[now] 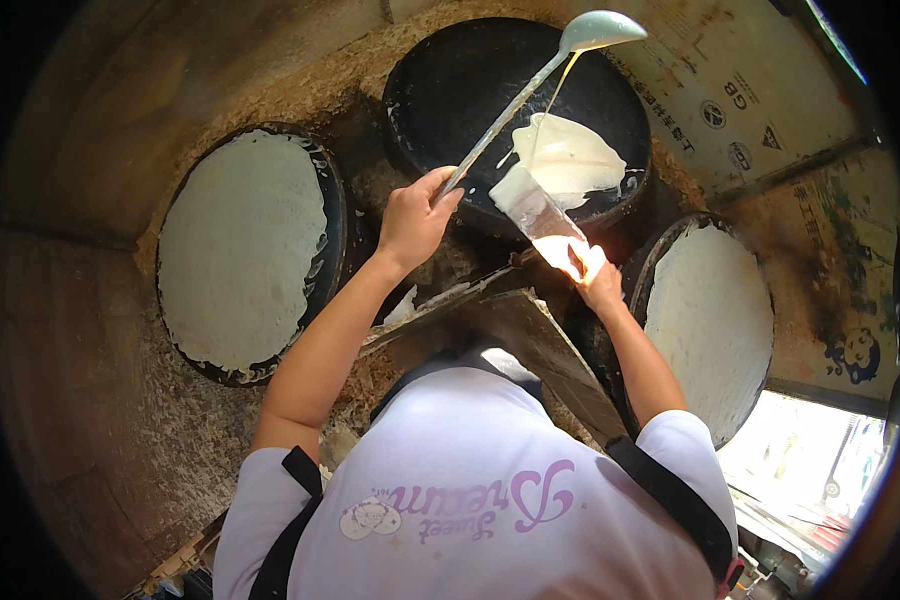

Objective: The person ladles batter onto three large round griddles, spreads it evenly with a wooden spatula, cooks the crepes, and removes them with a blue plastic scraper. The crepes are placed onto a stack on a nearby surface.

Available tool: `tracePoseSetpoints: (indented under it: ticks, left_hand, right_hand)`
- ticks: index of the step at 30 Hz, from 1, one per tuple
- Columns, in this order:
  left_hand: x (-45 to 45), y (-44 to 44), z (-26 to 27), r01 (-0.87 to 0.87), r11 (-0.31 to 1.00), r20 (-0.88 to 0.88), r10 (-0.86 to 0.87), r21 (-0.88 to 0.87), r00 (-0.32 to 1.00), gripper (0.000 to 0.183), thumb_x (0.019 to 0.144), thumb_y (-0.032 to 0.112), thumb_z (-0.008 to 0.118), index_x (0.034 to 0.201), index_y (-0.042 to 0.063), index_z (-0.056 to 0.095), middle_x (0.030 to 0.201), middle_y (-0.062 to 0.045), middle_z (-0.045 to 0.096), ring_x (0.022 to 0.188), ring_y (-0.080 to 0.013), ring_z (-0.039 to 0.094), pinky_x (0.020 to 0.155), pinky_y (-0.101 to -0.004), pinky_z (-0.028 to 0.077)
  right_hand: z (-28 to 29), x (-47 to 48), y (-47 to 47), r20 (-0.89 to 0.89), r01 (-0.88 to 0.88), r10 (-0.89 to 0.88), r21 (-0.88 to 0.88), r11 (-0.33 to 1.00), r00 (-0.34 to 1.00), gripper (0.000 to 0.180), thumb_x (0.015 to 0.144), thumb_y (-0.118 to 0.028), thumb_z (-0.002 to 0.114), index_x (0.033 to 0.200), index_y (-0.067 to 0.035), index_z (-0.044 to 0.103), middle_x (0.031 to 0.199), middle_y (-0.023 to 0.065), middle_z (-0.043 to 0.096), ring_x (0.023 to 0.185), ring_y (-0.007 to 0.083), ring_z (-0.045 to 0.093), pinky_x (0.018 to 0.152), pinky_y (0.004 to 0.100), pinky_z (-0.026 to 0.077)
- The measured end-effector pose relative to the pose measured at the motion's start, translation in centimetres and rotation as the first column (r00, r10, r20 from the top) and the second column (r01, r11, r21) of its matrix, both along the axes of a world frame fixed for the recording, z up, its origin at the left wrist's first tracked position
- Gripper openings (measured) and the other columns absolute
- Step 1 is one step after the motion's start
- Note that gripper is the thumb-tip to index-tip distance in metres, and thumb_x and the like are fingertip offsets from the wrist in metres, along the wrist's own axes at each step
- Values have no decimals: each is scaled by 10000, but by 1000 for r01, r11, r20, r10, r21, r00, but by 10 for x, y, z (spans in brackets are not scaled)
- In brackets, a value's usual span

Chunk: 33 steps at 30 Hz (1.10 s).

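My left hand [418, 219] grips the handle of a long ladle [604, 28], whose bowl is raised over the far edge of the middle round black griddle [450, 97]. A thin string of batter runs down from the ladle to a pool of pale batter [566, 154] on the griddle's near right part. My right hand [596, 277] is closed around a flat, wide scraper [536, 206], its batter-coated end at the near edge of that pool. Strong light falls on the scraper and my fingers.
Batter sheets cover most of the left griddle [337, 225] and much of the right griddle [771, 300]. Boards [525, 319] form an angled edge between me and the griddles. Printed panels [787, 97] stand at the right, and brown panels [67, 315] at the left. Flaky crumbs surround the griddles.
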State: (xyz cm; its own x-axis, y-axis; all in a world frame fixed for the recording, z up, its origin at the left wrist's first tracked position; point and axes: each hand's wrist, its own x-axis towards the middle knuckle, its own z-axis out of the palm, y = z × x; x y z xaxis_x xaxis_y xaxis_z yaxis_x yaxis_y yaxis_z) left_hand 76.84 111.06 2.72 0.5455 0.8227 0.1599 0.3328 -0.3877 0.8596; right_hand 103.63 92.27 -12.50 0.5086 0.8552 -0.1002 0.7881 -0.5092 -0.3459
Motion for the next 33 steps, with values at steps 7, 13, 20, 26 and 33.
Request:
tracePoseSetpoints:
  ticks: [7, 13, 20, 26, 33]
  left_hand:
    - [12, 12, 31, 549, 429, 593, -38, -717, 804, 152, 920, 176, 445, 951, 33, 484, 508, 69, 335, 352, -7, 286, 328, -167, 235]
    - [-31, 17, 22, 871, -157, 716, 511, -465, 475, 313, 967, 306, 215, 778, 105, 362, 483, 36, 320, 332, -61, 379, 354, -218, 240]
    - [-163, -42, 2, 333, 347, 458, 813, -877, 359, 324, 959, 328, 269, 725, 130, 373, 443, 49, 286, 297, -62, 298, 351, -214, 198]
    - [-272, -97, -63, -533, 18, 144, 970, -846, -196, 342, 935, 305, 375, 680, 79, 412, 504, -13, 372, 412, -119, 380, 385, -247, 306]
    - [-375, -232, -145, -633, -515, -325, 857, -578, -399, 260, 917, 258, 426, 778, 39, 457, 583, -48, 432, 492, -142, 450, 439, -267, 379]
  right_hand:
    - [13, 64, 13, -382, 518, -416, 217, 828, 825, 474, 741, -323, 661, 1135, -81, 554, 1073, 153, 590, 981, 252, 572, 828, 337, 438]
    - [0, 5, 35, -125, -95, 119, 186, 978, 985, 400, 736, -347, 656, 1039, -95, 591, 915, 185, 595, 791, 323, 591, 722, 371, 469]
    - [15, 104, 26, -89, 375, -365, 175, 910, 927, 531, 687, -265, 700, 1184, -207, 521, 1044, 97, 602, 893, 256, 600, 766, 341, 469]
    - [-5, 68, 35, -737, 458, -165, 215, 863, 656, 485, 767, -302, 656, 1124, 6, 543, 1050, 105, 604, 934, 172, 571, 818, 276, 430]
    - [16, 41, 70, 66, -246, 239, 391, 887, 969, 441, 690, -284, 685, 1105, -234, 543, 866, 78, 583, 767, 256, 592, 663, 359, 481]
